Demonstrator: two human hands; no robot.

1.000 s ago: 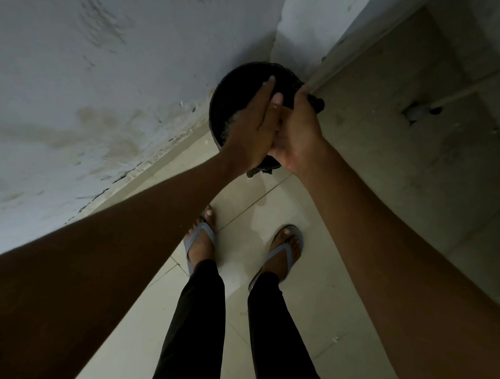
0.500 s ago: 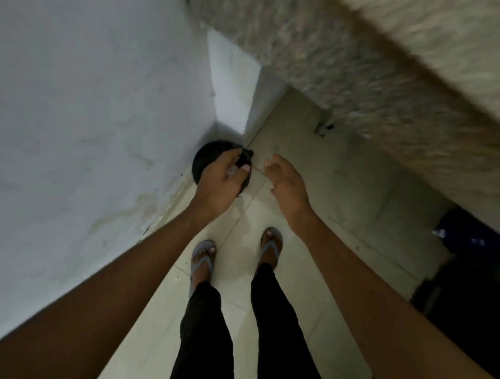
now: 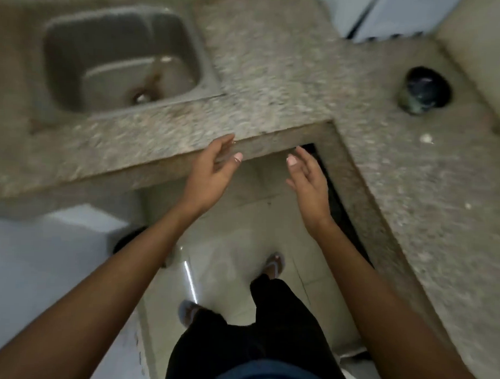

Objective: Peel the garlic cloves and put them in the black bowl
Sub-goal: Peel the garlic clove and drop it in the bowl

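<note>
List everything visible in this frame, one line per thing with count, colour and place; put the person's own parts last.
Sink: one, grey metal, set into the counter at far left.
Counter: one, speckled grey-brown stone, L-shaped, running across the top and down the right.
Dark round container: one, black, on the counter at far right; too blurred to tell its contents.
Small white bits: at least two, on the right counter; too blurred to identify.
Floor: pale tiles, below the counter.
Sandals: two, light, on the feet.
Trousers: black.
Left hand: open, empty, at the counter edge.
Right hand: open, empty, beside it.
</note>
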